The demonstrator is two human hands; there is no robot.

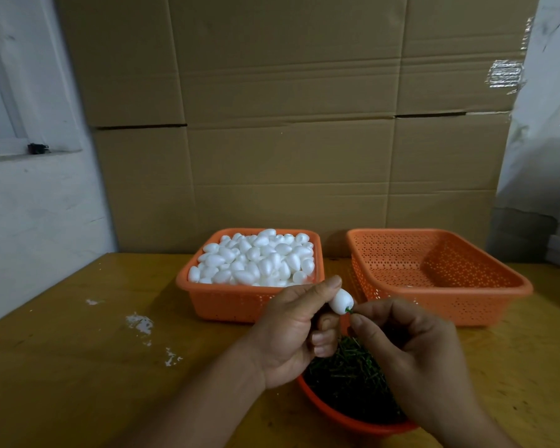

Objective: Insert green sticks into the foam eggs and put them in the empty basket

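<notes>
My left hand (291, 331) grips a white foam egg (339, 302) between thumb and fingers, above the near bowl. My right hand (411, 354) pinches a short green stick (349, 310) whose tip is at the egg's lower end. An orange basket (188, 281) at centre left is heaped with foam eggs (259, 260). To its right stands the empty orange basket (511, 286). Below my hands an orange bowl (337, 415) holds a pile of green sticks (349, 379).
A yellow wooden table (78, 367) carries white foam crumbs (139, 323) on its left. Cardboard boxes (288, 124) form a wall behind the baskets. A white wall (29, 205) is on the left, plastic-wrapped stacks (547, 140) on the right.
</notes>
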